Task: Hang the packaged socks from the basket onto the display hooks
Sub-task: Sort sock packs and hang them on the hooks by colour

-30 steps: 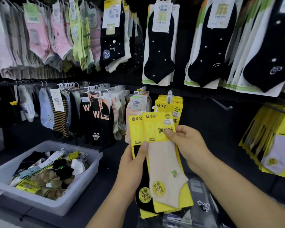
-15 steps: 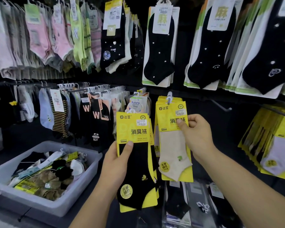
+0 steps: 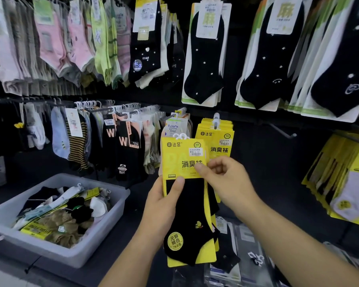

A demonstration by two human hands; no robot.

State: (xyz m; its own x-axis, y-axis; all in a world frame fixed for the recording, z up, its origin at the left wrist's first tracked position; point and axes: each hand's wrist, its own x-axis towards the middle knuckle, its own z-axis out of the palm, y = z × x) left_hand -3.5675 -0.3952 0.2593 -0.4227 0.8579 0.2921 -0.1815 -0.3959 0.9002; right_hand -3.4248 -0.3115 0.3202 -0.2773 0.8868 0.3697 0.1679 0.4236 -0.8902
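My left hand point(image 3: 164, 206) grips the stack of black sock packs point(image 3: 187, 214) just below centre. My right hand point(image 3: 224, 179), back from hanging one, pinches the front pack's yellow header. At eight o'clock the grey basket point(image 3: 95, 241) holds more socks. At twelve, the matching yellow packs point(image 3: 218, 141) hang on their display hook point(image 3: 216, 121). I judge a black pack goes next.

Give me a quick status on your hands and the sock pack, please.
Left hand grips yellow sock pack. Right hand pinches its header. Hook ahead holds matching packs.
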